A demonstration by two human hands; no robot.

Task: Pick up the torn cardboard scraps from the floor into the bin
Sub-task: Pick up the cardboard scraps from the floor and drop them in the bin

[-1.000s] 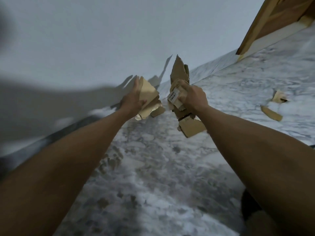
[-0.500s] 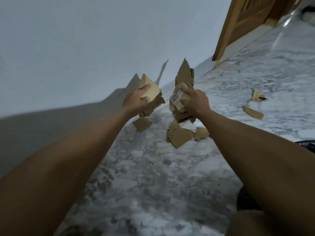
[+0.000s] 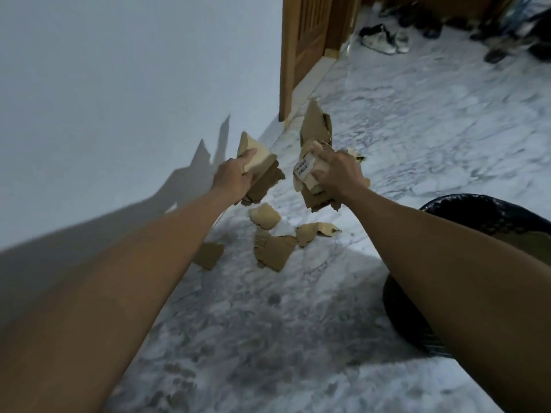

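1. The black bin (image 3: 465, 213) sits at 4 o'clock, beside the right arm.
2. Four loose scraps (image 3: 275, 253) lie on the floor (image 3: 268, 338) in the middle.
3. The left hand (image 3: 234, 178) grips a cardboard bunch (image 3: 262, 171) at 11 o'clock.
4. The right hand (image 3: 338, 172) squeezes a bigger bunch (image 3: 314, 126) at 12 o'clock.
5. Shoes (image 3: 383, 40) wait at 1 o'clock.

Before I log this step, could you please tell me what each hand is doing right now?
Left hand: closed on cardboard scraps.
Right hand: closed on a cardboard bundle.
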